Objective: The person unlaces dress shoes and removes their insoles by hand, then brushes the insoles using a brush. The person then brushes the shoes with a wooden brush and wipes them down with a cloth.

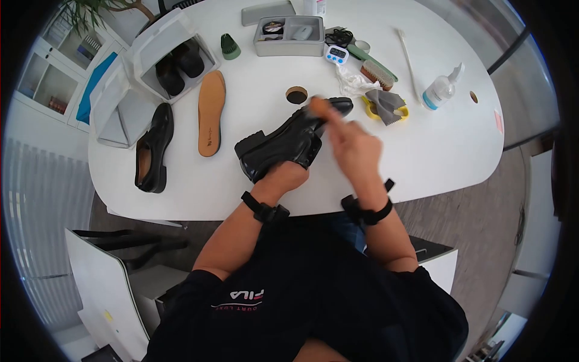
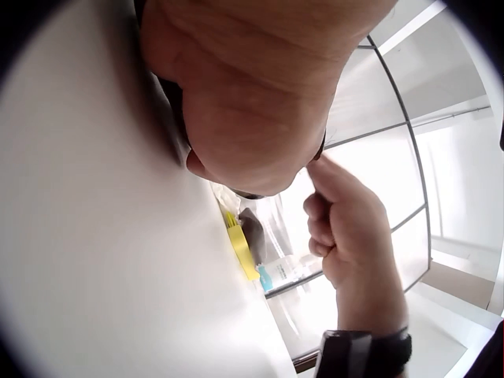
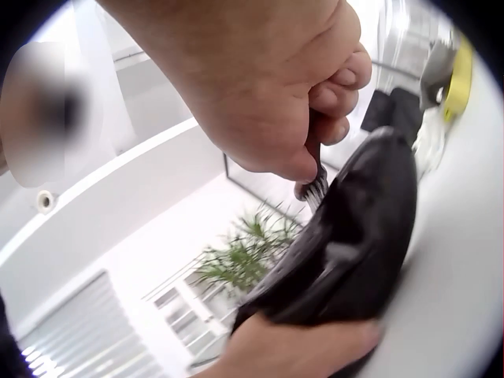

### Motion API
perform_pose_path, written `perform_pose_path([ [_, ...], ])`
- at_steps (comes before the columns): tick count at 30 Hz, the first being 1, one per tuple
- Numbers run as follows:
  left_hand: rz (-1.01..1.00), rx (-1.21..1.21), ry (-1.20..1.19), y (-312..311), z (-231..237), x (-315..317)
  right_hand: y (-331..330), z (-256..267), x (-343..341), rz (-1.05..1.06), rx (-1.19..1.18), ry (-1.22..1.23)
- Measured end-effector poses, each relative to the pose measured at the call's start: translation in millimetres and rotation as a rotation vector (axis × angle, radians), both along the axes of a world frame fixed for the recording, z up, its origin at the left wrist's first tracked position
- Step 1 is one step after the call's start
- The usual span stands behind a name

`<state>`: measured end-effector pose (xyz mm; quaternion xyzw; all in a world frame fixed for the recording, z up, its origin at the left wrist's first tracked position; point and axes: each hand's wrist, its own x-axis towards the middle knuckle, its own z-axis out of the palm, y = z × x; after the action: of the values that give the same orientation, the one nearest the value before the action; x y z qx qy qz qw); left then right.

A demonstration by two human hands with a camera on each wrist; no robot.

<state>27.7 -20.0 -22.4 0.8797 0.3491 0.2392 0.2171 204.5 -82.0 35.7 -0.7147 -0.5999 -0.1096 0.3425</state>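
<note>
A black shoe (image 1: 274, 142) is tilted on its side above the white table, its toe pointing to the right and its heel to the left. My left hand (image 1: 284, 178) grips it by the opening; in the right wrist view that hand (image 3: 295, 346) lies across the shoe's (image 3: 370, 213) rear part. Over the front of the upper, my right hand (image 1: 357, 151) is blurred. Its curled fingers pinch a small dark-handled brush (image 3: 316, 191), bristles close to the upper. The left wrist view shows the right hand (image 2: 350, 228) beyond the left one (image 2: 252, 102).
A second black shoe (image 1: 158, 145) and a tan insole (image 1: 211, 114) lie left, near a white box (image 1: 145, 78) holding dark items. Behind are a grey case (image 1: 289, 47) and green cone (image 1: 229, 48). A timer (image 1: 336, 55), brushes, cloths and a bottle (image 1: 439, 93) stand right.
</note>
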Motion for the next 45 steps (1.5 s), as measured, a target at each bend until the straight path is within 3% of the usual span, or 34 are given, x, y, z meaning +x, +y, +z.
perform_pose_path([
  [1, 0.031, 0.154, -0.037, -3.4, -0.3, 1.1, 3.1, 1.9, 15.3, -0.099, 0.017, 0.015],
  [3, 0.027, 0.142, -0.058, -3.9, -9.7, 0.7, 6.6, -2.5, 23.4, -0.131, 0.067, 0.000],
  [7, -0.130, 0.011, -0.179, 17.8, -86.1, -9.8, -7.8, -6.8, -38.8, 0.235, 0.021, -0.037],
  [9, -0.214, -0.041, -0.075, 13.1, -46.5, -9.0, -6.7, -13.8, -40.6, 0.224, 0.071, 0.069],
  [11, -0.052, -0.020, -0.024, 7.7, -11.3, -8.6, 4.4, -19.0, -7.2, -0.011, 0.115, 0.144],
  [12, 0.022, -0.160, 0.074, 8.5, 2.0, -6.2, 11.9, -19.4, 10.3, -0.106, 0.123, 0.174],
  [16, 0.092, -0.337, 0.114, 17.8, 0.1, -6.3, 21.4, -24.1, 25.9, -0.206, 0.162, 0.227],
  [18, 0.202, -0.522, 0.257, 20.0, 14.5, -4.0, 12.3, -19.8, 8.7, 0.021, 0.098, 0.202],
  [22, 0.161, -0.474, 0.196, 18.4, 25.6, -4.7, 20.9, -12.9, 35.0, -0.167, 0.008, 0.165],
  [23, 0.181, -0.553, 0.238, 19.6, 33.3, -2.7, 27.6, -17.3, 48.1, -0.212, 0.082, 0.229],
  [25, 0.203, -0.629, 0.275, 18.9, 37.1, -2.7, 22.7, -21.0, 48.3, -0.223, -0.044, 0.348],
  [27, 0.185, -0.437, 0.048, 15.5, 26.7, -4.9, 18.1, -26.7, 35.8, -0.201, -0.010, 0.404],
  [31, 0.189, -0.482, 0.062, 21.0, 20.9, -7.1, 18.4, -36.0, 48.0, -0.213, -0.064, 0.587],
  [34, 0.289, -0.571, 0.134, 27.8, 32.7, 1.9, 6.4, -36.8, 18.8, -0.127, 0.031, 0.512],
  [36, 0.261, -0.568, 0.290, 31.9, 32.4, 2.8, -2.1, -33.9, 0.2, -0.025, -0.039, 0.430],
  [37, 0.272, -0.579, 0.279, 31.6, 33.7, 2.6, -4.0, -32.7, -3.8, 0.055, -0.089, 0.356],
  [39, 0.260, -0.472, 0.177, 32.3, 39.2, 2.0, 8.1, -40.4, 3.2, 0.016, -0.071, 0.363],
  [41, 0.265, -0.524, 0.146, 32.2, 47.2, 0.8, 14.2, -39.3, 0.7, -0.061, 0.002, 0.486],
  [43, 0.198, -0.511, 0.051, 40.8, 44.6, -0.1, 11.0, -37.0, -22.7, 0.132, 0.027, 0.368],
  [45, 0.131, -0.476, 0.014, 52.1, 33.2, -4.7, 17.9, -40.3, -16.5, 0.112, 0.050, 0.351],
])
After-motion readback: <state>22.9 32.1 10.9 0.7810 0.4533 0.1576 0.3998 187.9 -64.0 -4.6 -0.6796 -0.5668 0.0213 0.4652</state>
